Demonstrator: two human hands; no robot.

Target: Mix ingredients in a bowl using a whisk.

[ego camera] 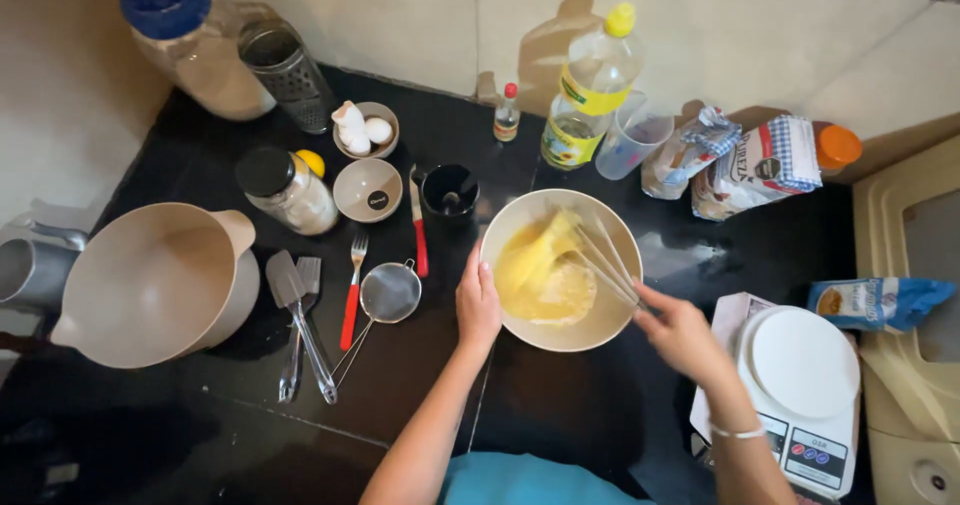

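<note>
Your left hand (478, 305) braces the bowl (610, 325) rim; right hand (680, 330) closed on the whisk (610, 265). Batter (540, 280) looks slippery; steady the rim.

left hand (478, 305) steadies bowl (510, 227) | right hand (680, 333) grips whisk (607, 260) | yellow batter (540, 270)

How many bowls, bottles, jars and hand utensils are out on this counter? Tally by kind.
Bowls: 4 (large jug bowl, mixing bowl steadied by the left hand, egg bowl, small empty bowl)
Bottles: 2 (oil, small)
Jars: 2 (blue-lidded, black-lidded)
Utensils: 5 (whisk in right hand, fork, sieve, spatula, tongs)
Total: 13
</note>
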